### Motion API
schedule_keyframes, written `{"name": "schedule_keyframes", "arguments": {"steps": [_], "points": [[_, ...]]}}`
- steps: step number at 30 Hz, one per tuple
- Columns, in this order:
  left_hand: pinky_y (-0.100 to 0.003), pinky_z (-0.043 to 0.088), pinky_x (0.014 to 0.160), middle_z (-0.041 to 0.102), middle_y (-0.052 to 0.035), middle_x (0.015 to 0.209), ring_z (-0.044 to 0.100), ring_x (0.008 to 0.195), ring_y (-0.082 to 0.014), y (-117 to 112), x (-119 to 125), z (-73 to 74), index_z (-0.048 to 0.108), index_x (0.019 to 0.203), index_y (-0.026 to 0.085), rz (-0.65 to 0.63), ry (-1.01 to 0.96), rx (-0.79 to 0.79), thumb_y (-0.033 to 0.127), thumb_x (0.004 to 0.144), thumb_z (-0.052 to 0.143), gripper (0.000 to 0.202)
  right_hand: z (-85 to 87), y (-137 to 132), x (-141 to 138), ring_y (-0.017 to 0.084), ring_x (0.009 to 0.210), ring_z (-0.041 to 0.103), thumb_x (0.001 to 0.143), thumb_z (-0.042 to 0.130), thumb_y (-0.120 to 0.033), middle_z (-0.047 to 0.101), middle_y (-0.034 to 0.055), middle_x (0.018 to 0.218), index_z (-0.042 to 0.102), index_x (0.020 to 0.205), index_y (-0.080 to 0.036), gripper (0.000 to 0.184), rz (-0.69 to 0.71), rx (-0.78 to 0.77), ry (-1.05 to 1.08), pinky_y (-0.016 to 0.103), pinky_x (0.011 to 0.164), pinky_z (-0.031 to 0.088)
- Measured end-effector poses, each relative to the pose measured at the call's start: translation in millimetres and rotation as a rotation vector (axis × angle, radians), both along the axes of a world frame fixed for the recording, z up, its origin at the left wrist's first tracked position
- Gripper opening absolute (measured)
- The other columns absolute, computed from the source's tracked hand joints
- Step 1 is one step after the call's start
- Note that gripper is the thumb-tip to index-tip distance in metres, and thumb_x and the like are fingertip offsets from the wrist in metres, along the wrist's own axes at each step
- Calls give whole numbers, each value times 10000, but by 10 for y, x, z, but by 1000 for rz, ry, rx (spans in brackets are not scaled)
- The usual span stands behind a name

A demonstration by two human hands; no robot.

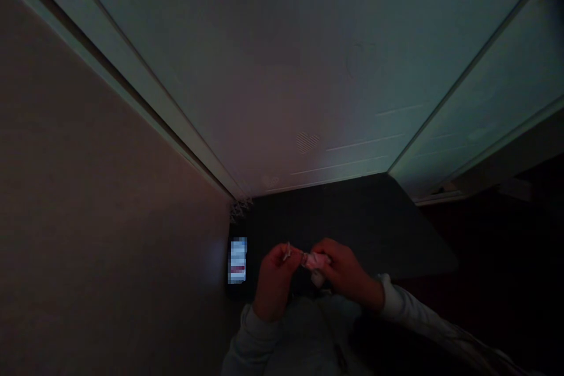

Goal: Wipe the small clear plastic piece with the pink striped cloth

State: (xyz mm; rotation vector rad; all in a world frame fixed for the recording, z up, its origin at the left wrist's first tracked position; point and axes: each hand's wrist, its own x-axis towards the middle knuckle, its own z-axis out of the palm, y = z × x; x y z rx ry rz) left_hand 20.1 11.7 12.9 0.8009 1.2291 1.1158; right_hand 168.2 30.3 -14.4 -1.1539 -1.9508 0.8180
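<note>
In a dim room my two hands meet low in the middle of the view, over a dark surface (pixel 352 217). My left hand (pixel 274 282) is closed in a pinch on one end of a small pale pink thing (pixel 314 260). My right hand (pixel 346 273) is closed round its other end. The thing looks like a crumpled wrapper or small packet; I cannot make out what it is. Both wrists come out of light sleeves (pixel 409 305).
A lit phone screen (pixel 237 260) glows just left of my left hand, beside a beige wall (pixel 88 217). A pale door or panel (pixel 286 70) rises ahead. The right side is very dark.
</note>
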Motion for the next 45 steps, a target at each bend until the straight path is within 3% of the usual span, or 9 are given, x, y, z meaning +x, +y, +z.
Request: {"name": "schedule_keyframes", "arguments": {"steps": [7,13,16,19,26,31,36,40,45], "points": [[-237,426,663,639,1,726,573,688,-124,42,-41,4,589,797,167,10,-94,-3,147,647,636,159,57,33,-16,97,495,462,727,456,-202,533,-19,565,552,672,-163,116,23,-162,84,195,465,329],[-255,436,700,658,-16,792,593,733,-138,283,-59,193,591,901,186,10,-69,83,168,656,650,252,273,329,21,116,503,443,805,384,-226,511,5,553,529,622,-174,239,-33,333,7,225,468,325],[-243,426,689,639,4,793,578,724,-123,502,-21,433,566,965,208,35,-77,178,178,673,643,303,503,593,73,135,529,437,816,398,-203,503,12,548,552,669,-175,215,-29,668,-80,265,513,326],[-223,405,636,598,17,681,537,645,-103,712,42,752,595,800,169,13,-117,270,209,692,627,120,841,853,124,134,520,434,789,486,-171,519,7,549,558,779,-162,73,4,935,-79,294,538,339],[-208,385,577,568,30,597,495,573,-89,899,133,1539,606,659,163,-41,-176,493,224,590,713,142,1692,1065,159,156,621,551,730,611,-158,623,32,651,586,928,-183,201,-38,1295,87,329,575,427],[-245,408,555,596,1,575,519,555,-126,785,201,1930,632,632,175,-69,-149,641,320,531,748,211,2003,932,143,173,704,590,752,594,-141,662,45,760,577,1007,-211,265,-58,1293,224,384,663,458],[-247,422,501,612,5,594,524,532,-134,639,248,2132,632,638,220,-44,-165,741,327,526,753,197,2283,681,97,194,742,608,808,534,-183,670,56,821,532,1111,-252,311,9,1234,301,377,630,477],[-289,472,532,623,-7,643,563,575,-171,577,271,2168,613,647,231,-44,-164,781,355,514,756,231,2375,500,83,198,728,599,817,519,-198,663,48,836,535,1098,-294,298,-32,1131,349,369,620,478],[-277,473,560,600,7,663,564,617,-166,483,249,2041,568,629,243,-36,-197,794,361,533,746,234,2244,368,82,160,629,542,817,502,-175,611,31,715,550,1036,-274,245,-28,931,386,274,474,432]]}}
